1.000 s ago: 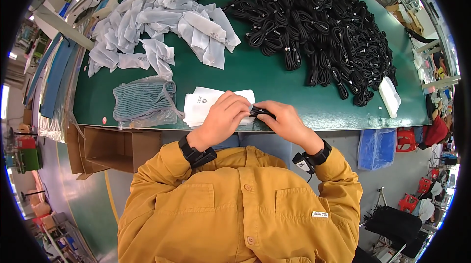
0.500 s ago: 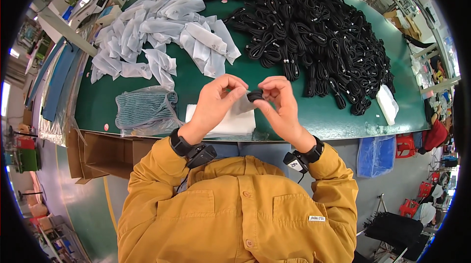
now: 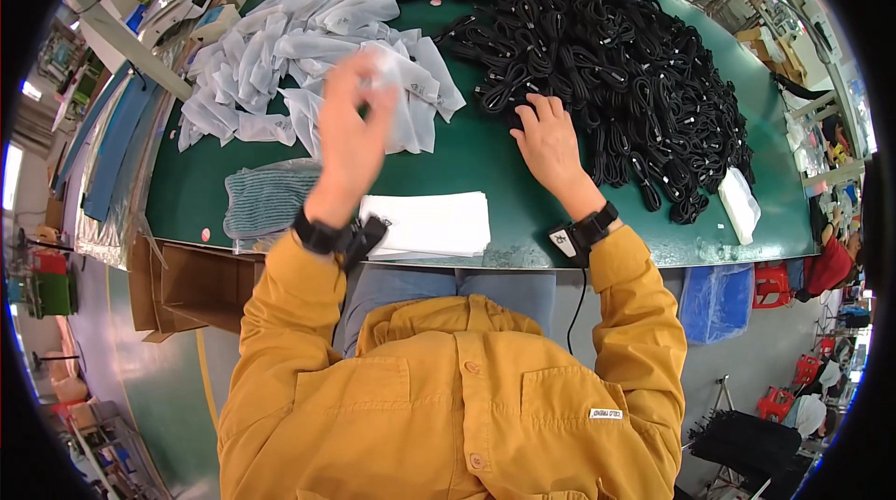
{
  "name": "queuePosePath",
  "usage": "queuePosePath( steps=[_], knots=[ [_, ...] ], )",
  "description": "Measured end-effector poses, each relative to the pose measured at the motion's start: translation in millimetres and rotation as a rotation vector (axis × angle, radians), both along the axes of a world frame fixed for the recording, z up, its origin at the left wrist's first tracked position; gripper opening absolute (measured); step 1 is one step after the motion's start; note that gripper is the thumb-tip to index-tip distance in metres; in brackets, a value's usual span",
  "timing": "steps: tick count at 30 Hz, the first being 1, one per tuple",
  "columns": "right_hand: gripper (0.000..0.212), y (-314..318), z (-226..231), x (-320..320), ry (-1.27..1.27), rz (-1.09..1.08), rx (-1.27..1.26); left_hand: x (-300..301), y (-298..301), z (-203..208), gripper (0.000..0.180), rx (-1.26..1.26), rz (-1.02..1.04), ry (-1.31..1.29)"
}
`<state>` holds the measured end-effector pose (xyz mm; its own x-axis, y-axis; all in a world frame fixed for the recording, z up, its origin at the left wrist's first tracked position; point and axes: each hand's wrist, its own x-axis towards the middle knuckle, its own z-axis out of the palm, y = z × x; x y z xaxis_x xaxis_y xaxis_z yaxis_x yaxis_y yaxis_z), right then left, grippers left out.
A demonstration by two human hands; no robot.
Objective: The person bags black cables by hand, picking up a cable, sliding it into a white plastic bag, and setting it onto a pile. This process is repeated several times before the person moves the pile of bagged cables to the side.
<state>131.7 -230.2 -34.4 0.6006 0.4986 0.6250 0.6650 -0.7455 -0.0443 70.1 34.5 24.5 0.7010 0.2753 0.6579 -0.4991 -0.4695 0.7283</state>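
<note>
My left hand point(image 3: 353, 131), smeared by motion, is raised over the near side of a heap of frosted white pouches point(image 3: 247, 71). Its thumb and fingers curve toward each other; whether anything sits between them is unclear. At the near left edge of a big pile of coiled black cables point(image 3: 644, 80), my right hand point(image 3: 548, 141) has its thumb and fingers apart, fingertips at a cable bundle. Flat on the table's front edge, between my wrists, lies a stack of white pouches point(image 3: 429, 223).
Striped teal cloths point(image 3: 266, 201) in clear plastic lie on the green table point(image 3: 457, 159), left of the stack. A white packet point(image 3: 739, 206) rests at the right edge. Below the table are a cardboard box point(image 3: 210, 290) on the left and a blue plastic bag point(image 3: 717, 304) on the right.
My hands have parted from in front of me, where they held a black coil and a pouch. The left has moved up and left to the pouches, the right forward to the cables.
</note>
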Motion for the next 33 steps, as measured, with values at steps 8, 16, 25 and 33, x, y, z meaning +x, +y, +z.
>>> queuePosePath(
  steps=[8,16,25,33],
  knots=[
    [0.025,-8.8,-19.9,-4.0,0.189,-0.15,-0.076,-86.4,-50.9,-75.1,0.019,0.506,-0.513,0.282],
    [0.015,-28.4,13.4,-77.7,0.977,-0.07,0.492,-88.5,-52.5,-87.7,0.012,0.45,-0.414,0.331],
    [0.019,-32.7,14.3,-139.5,0.544,0.186,0.206,-86.3,-50.5,-79.7,0.006,-0.057,-0.519,0.644],
    [0.028,-34.8,14.6,-142.0,0.238,0.215,-0.016,-86.5,-48.1,-73.0,0.004,-0.108,-0.506,0.727]
  ],
)
